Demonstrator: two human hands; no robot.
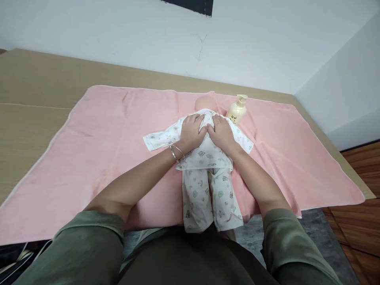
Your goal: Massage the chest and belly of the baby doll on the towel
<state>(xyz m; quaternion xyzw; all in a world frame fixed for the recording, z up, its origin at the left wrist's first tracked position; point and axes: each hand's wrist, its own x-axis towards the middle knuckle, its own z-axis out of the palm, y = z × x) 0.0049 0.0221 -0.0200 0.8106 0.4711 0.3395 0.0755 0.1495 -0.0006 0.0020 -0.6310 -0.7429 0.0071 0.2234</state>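
A baby doll [206, 103] in a white printed top [204, 156] and matching trousers [198, 198] lies stretched out on a pink blanket [124, 138], its head away from me. Flat on the left side of the doll's upper body rests my left hand [192, 130], fingers spread, with a bangle at the wrist. My right hand [222, 131] lies on the right side in the same way, the two thumbs almost meeting in the middle. Neither hand grips anything. Just beyond my right hand, a cream pump bottle [237, 110] leans on the blanket.
Beneath the blanket is a wooden table [44, 75], with a white wall [133, 39] along its far side. The trouser legs reach the near table edge, close to my body. Wooden panelling [356, 225] stands at the lower right.
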